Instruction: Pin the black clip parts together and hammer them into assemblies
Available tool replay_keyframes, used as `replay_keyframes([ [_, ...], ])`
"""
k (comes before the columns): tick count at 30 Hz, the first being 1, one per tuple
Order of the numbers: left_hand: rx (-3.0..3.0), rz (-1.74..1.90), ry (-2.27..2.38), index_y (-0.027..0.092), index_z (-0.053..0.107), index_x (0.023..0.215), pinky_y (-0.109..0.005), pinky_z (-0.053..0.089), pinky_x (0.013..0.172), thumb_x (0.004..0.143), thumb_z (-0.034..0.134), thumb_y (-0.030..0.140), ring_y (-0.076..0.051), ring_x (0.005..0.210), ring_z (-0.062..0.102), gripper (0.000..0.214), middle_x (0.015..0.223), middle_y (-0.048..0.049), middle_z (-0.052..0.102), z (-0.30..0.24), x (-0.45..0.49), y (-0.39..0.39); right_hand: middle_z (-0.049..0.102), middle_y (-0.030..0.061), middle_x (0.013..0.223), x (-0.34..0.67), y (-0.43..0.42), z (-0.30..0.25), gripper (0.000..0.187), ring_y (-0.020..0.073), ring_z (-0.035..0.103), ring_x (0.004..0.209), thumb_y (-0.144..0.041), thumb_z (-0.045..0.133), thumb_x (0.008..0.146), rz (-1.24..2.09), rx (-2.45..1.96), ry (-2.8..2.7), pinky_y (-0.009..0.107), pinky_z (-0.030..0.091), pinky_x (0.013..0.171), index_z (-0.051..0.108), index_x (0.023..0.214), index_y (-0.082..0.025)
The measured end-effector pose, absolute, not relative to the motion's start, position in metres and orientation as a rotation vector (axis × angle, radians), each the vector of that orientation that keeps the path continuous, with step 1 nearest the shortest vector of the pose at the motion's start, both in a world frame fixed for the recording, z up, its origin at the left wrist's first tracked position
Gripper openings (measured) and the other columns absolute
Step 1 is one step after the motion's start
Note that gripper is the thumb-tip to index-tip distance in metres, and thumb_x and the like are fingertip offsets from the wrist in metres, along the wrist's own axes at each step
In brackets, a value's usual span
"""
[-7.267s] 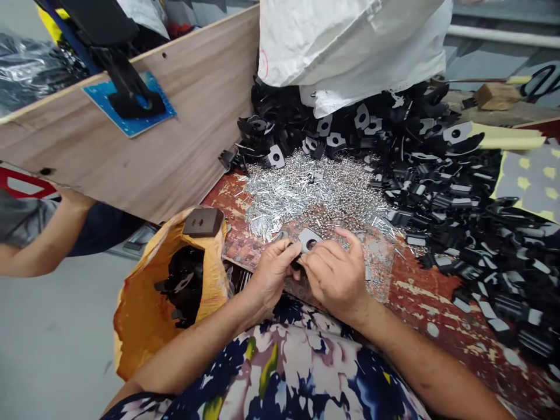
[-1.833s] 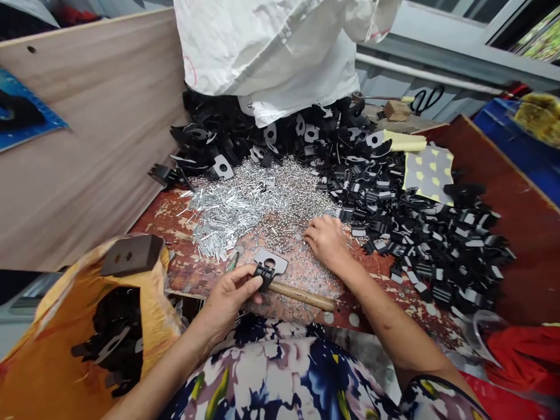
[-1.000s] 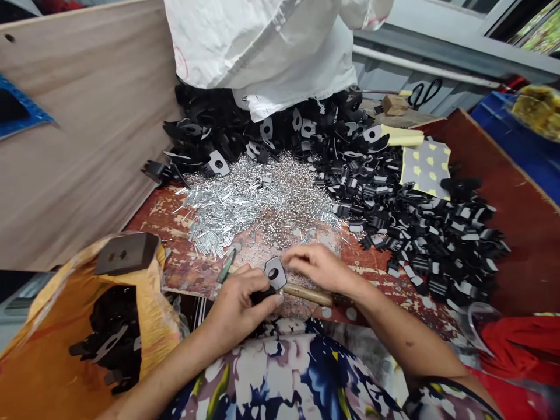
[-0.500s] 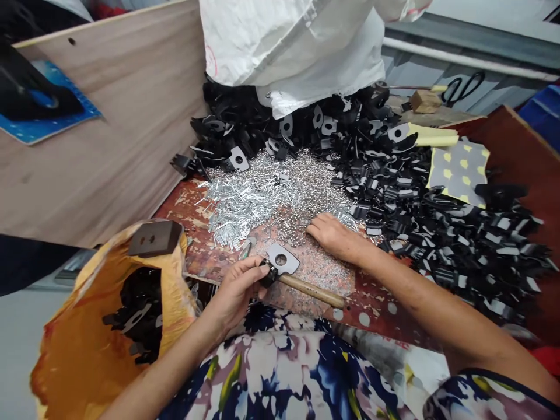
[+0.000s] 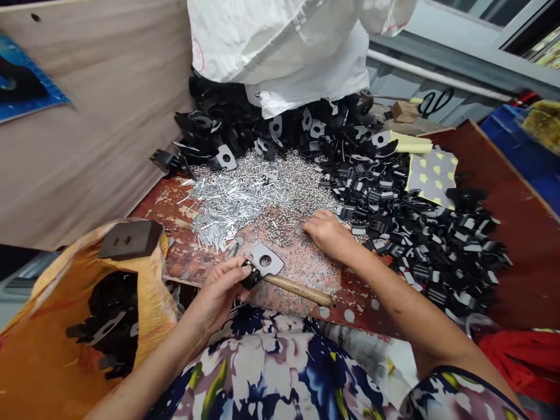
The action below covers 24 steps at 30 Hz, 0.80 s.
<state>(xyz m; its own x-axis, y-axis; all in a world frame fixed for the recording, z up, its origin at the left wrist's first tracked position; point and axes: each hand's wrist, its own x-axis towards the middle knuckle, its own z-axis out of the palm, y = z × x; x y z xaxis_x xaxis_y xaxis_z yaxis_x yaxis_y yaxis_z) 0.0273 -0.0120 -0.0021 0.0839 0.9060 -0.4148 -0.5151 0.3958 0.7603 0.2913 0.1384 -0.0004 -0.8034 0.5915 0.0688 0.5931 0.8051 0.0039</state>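
1. Your left hand point(image 5: 223, 286) holds a black clip part point(image 5: 258, 266) near the table's front edge, thumb and fingers pinching its ribbed black end.
2. The part's flat grey face, with a round hole through it, points away from your fingers, tilted over the table point(image 5: 149, 201).
3. A wooden handle point(image 5: 301, 290) lies just beyond the part, running right from beneath it as you look.
4. Your right hand point(image 5: 327, 234) is at the near edge of the small metal pieces point(image 5: 301, 189), its fingers bunched and pointing left; you cannot tell from this view whether they grip anything.
5. Silver pins point(image 5: 223, 207) lie heaped left of those pieces.
6. Black clips point(image 5: 394, 216) are piled to the right, beside a grey cut-out sheet point(image 5: 437, 175) with yellow patches.
7. At your left, a brown block point(image 5: 131, 240) sits on the rim of an orange sack point(image 5: 35, 361), which holds more black parts point(image 5: 111, 326).
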Motion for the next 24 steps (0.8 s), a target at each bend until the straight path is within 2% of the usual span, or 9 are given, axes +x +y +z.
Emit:
replay_keyframes([
  [3, 0.501, 1.117, 1.014, 0.015, 0.066, 0.065, -0.016, 0.037, 0.038, 0.069, 0.083, 0.035, -0.008, 0.053, 0.039, 0.026, 0.066, 0.0009, 0.049, -0.002, 0.030, -0.011, 0.066, 0.0083, 0.083, 0.269, 0.132, -0.001, 0.021, 0.0224, 0.051, 0.085, -0.007, 0.052, 0.097, -0.234, -0.865, -3.015, 0.038, 0.039, 0.085, 0.066, 0.086, -0.018],
  [5, 0.491, 1.135, 1.018, 0.015, 0.068, 0.068, -0.017, 0.036, 0.037, 0.069, 0.082, 0.035, -0.008, 0.052, 0.038, 0.024, 0.066, 0.0008, 0.050, -0.001, 0.031, -0.010, 0.067, 0.0095, 0.085, 0.264, 0.133, -0.004, 0.019, 0.0231, 0.052, 0.086, -0.004, 0.053, 0.094, -0.233, -0.914, -2.995, 0.037, 0.039, 0.085, 0.066, 0.088, -0.017],
  [9, 0.451, 1.179, 0.977, 0.015, 0.068, 0.070, -0.019, 0.037, 0.038, 0.070, 0.080, 0.033, -0.009, 0.053, 0.041, 0.022, 0.067, -0.0010, 0.055, 0.003, 0.027, -0.011, 0.068, 0.0114, 0.083, 0.274, 0.139, -0.002, 0.018, 0.0252, 0.056, 0.083, -0.001, 0.056, 0.083, -0.113, -1.062, -2.856, 0.039, 0.043, 0.079, 0.067, 0.085, -0.015],
  [12, 0.373, 1.223, 0.908, 0.016, 0.071, 0.077, -0.020, 0.039, 0.040, 0.070, 0.080, 0.038, -0.011, 0.055, 0.047, 0.024, 0.072, -0.0027, 0.061, 0.006, 0.023, -0.011, 0.070, 0.0079, 0.083, 0.276, 0.124, 0.016, 0.015, 0.0245, 0.061, 0.082, -0.008, 0.058, 0.088, 0.173, -1.078, -2.548, 0.039, 0.047, 0.076, 0.069, 0.087, -0.019],
  [15, 0.305, 1.256, 0.867, 0.017, 0.071, 0.077, -0.020, 0.037, 0.038, 0.072, 0.079, 0.050, -0.011, 0.053, 0.049, 0.034, 0.072, -0.0024, 0.063, 0.008, 0.023, -0.008, 0.075, 0.0017, 0.094, 0.259, 0.088, 0.041, 0.011, 0.0216, 0.068, 0.091, -0.018, 0.062, 0.095, 0.548, -0.944, -2.208, 0.042, 0.051, 0.091, 0.069, 0.093, -0.026],
  [17, 0.299, 1.252, 0.851, 0.017, 0.070, 0.075, -0.019, 0.033, 0.035, 0.074, 0.079, 0.052, -0.010, 0.051, 0.048, 0.036, 0.071, -0.0021, 0.063, 0.008, 0.026, -0.005, 0.077, -0.0009, 0.096, 0.240, 0.064, 0.051, 0.010, 0.0203, 0.070, 0.092, -0.020, 0.064, 0.095, 0.657, -0.829, -2.131, 0.047, 0.046, 0.105, 0.068, 0.092, -0.028],
  [20, 0.305, 1.281, 0.835, 0.016, 0.069, 0.072, -0.018, 0.031, 0.036, 0.074, 0.083, 0.041, -0.010, 0.054, 0.048, 0.028, 0.070, -0.0009, 0.061, 0.008, 0.032, -0.002, 0.077, -0.0018, 0.095, 0.212, 0.044, 0.052, 0.010, 0.0203, 0.071, 0.091, -0.023, 0.064, 0.097, 0.689, -0.782, -2.127, 0.054, 0.038, 0.113, 0.067, 0.089, -0.028],
  [24, 0.303, 1.323, 0.783, 0.016, 0.071, 0.078, -0.019, 0.043, 0.043, 0.078, 0.084, 0.036, -0.011, 0.061, 0.053, 0.024, 0.075, -0.0012, 0.061, 0.005, 0.035, -0.004, 0.077, -0.0026, 0.093, 0.196, 0.043, 0.043, 0.011, 0.0201, 0.070, 0.092, -0.024, 0.063, 0.097, 0.675, -0.823, -2.104, 0.057, 0.033, 0.117, 0.067, 0.088, -0.028],
])
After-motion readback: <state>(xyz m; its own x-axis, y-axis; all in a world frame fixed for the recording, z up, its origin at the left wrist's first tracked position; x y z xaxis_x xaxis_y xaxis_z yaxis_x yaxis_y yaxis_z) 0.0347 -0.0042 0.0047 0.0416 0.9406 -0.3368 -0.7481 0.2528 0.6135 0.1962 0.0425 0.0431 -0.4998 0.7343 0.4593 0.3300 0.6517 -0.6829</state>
